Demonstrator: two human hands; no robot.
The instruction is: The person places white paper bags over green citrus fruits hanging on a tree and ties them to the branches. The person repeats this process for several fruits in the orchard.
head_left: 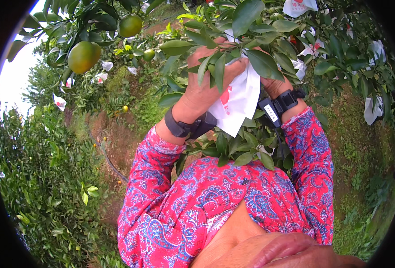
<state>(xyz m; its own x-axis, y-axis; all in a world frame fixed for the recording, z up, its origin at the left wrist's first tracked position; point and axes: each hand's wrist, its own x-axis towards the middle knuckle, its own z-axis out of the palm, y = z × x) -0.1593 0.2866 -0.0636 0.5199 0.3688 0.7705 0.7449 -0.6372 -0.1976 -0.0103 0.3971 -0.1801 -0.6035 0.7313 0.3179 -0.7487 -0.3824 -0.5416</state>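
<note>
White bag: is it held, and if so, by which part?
The white bag is held near its upper end by the left hand; leaves hide whether the right hand grips it.

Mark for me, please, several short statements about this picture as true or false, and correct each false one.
1. The left hand holds a white fruit bag with red print. True.
2. Green leaves partly hide the right hand. True.
3. The large citrus fruit at upper left is bagged. False: it hangs uncovered.
4. Only one black wrist strap is visible. False: each wrist has one.
5. The sleeves are patterned. True.
</note>
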